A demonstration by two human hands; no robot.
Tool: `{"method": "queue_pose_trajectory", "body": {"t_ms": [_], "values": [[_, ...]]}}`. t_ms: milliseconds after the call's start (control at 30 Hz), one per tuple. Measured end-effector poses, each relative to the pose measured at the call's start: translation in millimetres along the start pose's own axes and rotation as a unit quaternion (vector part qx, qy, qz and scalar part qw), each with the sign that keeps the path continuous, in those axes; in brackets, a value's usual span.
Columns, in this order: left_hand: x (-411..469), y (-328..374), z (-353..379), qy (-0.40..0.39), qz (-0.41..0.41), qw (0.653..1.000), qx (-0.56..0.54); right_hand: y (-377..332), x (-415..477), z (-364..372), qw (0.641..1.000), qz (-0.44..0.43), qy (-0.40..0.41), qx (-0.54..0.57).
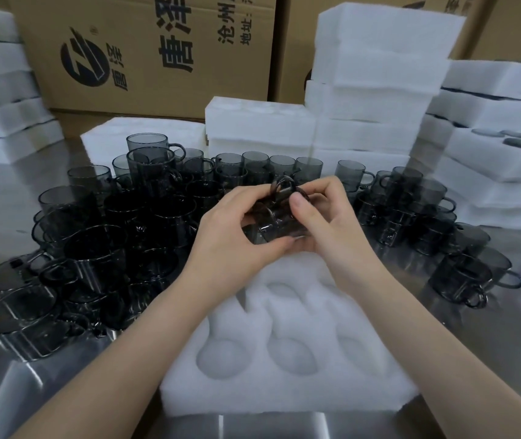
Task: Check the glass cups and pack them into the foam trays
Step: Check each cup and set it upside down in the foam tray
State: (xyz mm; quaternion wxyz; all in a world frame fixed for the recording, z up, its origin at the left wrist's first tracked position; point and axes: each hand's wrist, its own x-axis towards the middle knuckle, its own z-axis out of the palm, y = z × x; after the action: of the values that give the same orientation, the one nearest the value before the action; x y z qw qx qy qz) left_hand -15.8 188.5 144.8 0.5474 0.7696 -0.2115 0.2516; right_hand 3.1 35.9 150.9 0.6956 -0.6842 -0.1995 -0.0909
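We see foam tray (284, 397) nearest, on worktop (15, 185). Over its far edge our left grip (230, 229) and right grip (325, 223) both clasp one smoky glass cup (279, 224), tipped sideways, handle up. Beyond: loose cups (94, 248) crowding worktop, then foam stacks (376, 90), cartons (145, 52).

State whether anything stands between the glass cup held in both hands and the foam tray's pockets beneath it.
Nothing visible does. The left hand and right hand grip the glass cup over the far edge of the foam tray; its visible pockets lie empty.
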Motion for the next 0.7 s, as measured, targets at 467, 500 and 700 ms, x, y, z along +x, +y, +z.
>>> {"method": "queue_pose_trajectory", "body": {"t_ms": [467, 500, 700], "values": [[-0.1, 2.8, -9.5, -0.066, -0.027, 0.995, -0.066, -1.7, 2.5, -7.0, 1.0, -0.009, 0.014, -0.008], [-1.0, 3.1, -9.1, -0.077, -0.01, 0.997, -0.024, -1.9, 2.2, -7.1, 0.999, -0.017, 0.016, -0.026], [-2.0, -3.5, -10.1, -0.083, 0.018, 0.996, 0.041, -2.5, 1.8, -9.2, 0.99, -0.006, -0.051, -0.132]]}}
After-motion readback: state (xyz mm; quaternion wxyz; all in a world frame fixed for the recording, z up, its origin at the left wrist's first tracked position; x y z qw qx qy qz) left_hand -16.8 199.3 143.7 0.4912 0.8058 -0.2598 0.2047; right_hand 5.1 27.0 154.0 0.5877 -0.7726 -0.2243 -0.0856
